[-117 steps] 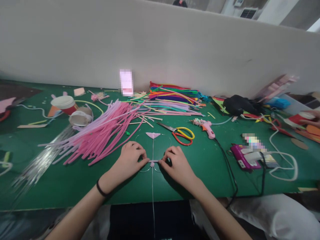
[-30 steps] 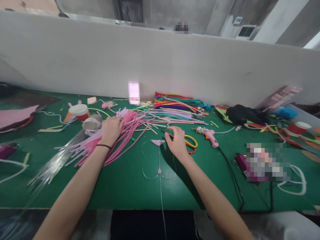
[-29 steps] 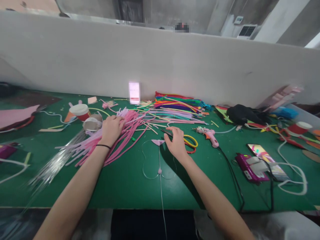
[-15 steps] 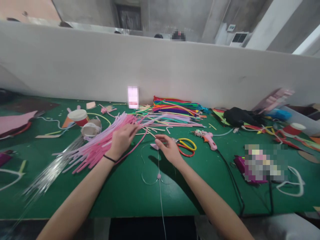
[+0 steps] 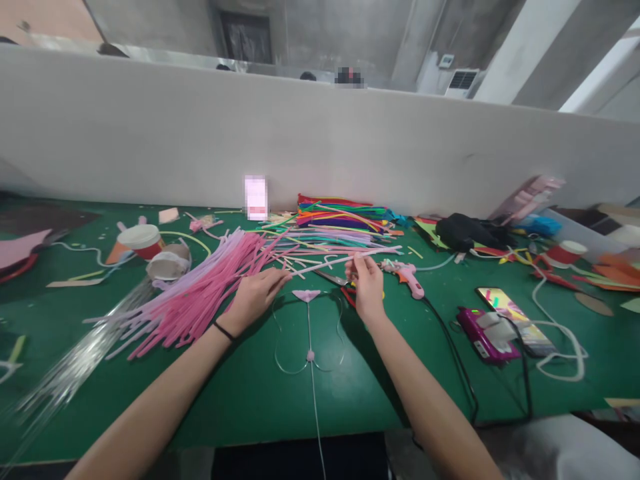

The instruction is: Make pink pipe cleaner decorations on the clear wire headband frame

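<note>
My right hand (image 5: 367, 287) pinches a pale pink pipe cleaner (image 5: 330, 261) and holds it just above the green table (image 5: 210, 393). At its other end my left hand (image 5: 255, 297) has its fingers closed, beside the big heap of pink pipe cleaners (image 5: 200, 293). Between my hands lies a thin wire frame (image 5: 307, 327) with a pink felt piece (image 5: 306, 294) at its top and a small pink bead lower down.
Scissors (image 5: 345, 287) lie partly under my right hand, next to a pink glue gun (image 5: 406, 275) with a black cord. Coloured pipe cleaners (image 5: 340, 217) are stacked at the back wall. Paper cups (image 5: 140, 240) stand left, a phone (image 5: 515, 320) and purple device (image 5: 483, 333) right.
My hands left the wire frame; the left reached into the pink heap, and the right hand rose near the scissors. One pale pink pipe cleaner is now lifted between them.
</note>
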Demonstrator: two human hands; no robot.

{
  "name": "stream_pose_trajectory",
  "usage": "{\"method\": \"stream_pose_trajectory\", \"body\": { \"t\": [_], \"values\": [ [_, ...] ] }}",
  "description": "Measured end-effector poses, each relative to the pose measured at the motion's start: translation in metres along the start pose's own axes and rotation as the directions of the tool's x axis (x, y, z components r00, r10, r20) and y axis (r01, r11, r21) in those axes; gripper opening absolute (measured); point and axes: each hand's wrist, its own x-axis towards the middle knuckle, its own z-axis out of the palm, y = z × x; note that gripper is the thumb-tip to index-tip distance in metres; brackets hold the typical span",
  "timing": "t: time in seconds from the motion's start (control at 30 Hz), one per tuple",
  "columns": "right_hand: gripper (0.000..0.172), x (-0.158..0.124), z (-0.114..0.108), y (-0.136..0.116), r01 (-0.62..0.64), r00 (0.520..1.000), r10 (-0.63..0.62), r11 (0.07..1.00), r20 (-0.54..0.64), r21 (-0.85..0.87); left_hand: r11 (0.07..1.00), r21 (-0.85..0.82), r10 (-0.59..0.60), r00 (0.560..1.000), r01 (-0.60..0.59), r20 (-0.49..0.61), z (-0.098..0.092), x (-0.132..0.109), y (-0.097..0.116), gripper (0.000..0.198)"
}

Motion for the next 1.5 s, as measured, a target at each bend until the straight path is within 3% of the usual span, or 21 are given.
{"method": "stream_pose_trajectory", "body": {
  "t": [0.07, 0.13, 0.2, 0.4, 0.53, 0.63, 0.77, 0.9, 1.1, 1.3, 1.5],
  "values": [
    [0.032, -0.008, 0.007, 0.005, -0.026, 0.994, 0.028, 0.999, 0.107, -0.023, 0.999, -0.043, 0.032, 0.999, -0.031, 0.016, 0.003, -0.001, 0.002, 0.034],
    [0.032, -0.018, 0.016, 0.010, -0.051, 0.952, 0.084, 0.992, 0.296, -0.117, 0.996, -0.060, 0.063, 0.997, -0.060, 0.044, 0.007, -0.002, 0.004, 0.032],
    [0.030, -0.025, 0.021, 0.011, -0.026, 0.913, 0.102, 0.981, 0.395, -0.193, 0.995, -0.062, 0.085, 0.995, -0.082, 0.049, 0.010, -0.002, 0.006, 0.033],
    [0.031, -0.013, 0.002, -0.004, 0.064, 0.973, -0.003, 0.963, 0.231, -0.260, 0.997, -0.047, 0.056, 0.998, -0.055, 0.005, 0.009, -0.001, -0.003, 0.035],
    [0.039, -0.013, -0.009, -0.008, 0.107, 0.966, 0.009, 0.895, 0.258, -0.433, 0.998, -0.036, 0.059, 0.997, -0.058, 0.044, 0.007, 0.001, -0.009, 0.033],
    [0.046, -0.019, -0.011, -0.004, 0.232, 0.959, -0.084, 0.780, 0.271, -0.581, 0.993, -0.049, 0.112, 0.989, -0.108, 0.100, 0.008, 0.002, -0.008, 0.031],
    [0.040, -0.019, -0.012, 0.007, 0.313, 0.941, -0.119, 0.668, 0.318, -0.675, 0.983, -0.096, 0.171, 0.968, -0.155, 0.184, 0.010, 0.002, -0.002, 0.023],
    [0.035, -0.012, -0.016, 0.021, 0.228, 0.951, -0.025, 0.729, 0.308, -0.645, 0.985, -0.114, 0.153, 0.953, -0.127, 0.261, 0.014, 0.000, -0.002, 0.022],
    [0.039, -0.010, -0.015, 0.029, -0.107, 0.958, 0.218, 0.876, 0.186, -0.471, 0.989, -0.129, 0.106, 0.940, -0.067, 0.323, 0.019, -0.002, -0.007, 0.021],
    [0.047, -0.013, -0.010, 0.026, -0.094, 0.947, 0.216, 0.894, 0.238, -0.438, 0.984, -0.176, 0.059, 0.951, -0.005, 0.304, 0.022, -0.002, -0.008, 0.024],
    [0.048, -0.004, -0.014, 0.014, -0.019, 0.987, 0.073, 0.939, 0.144, -0.344, 0.967, -0.251, 0.041, 0.938, 0.050, 0.345, 0.019, 0.000, -0.011, 0.023]
  ]
}}
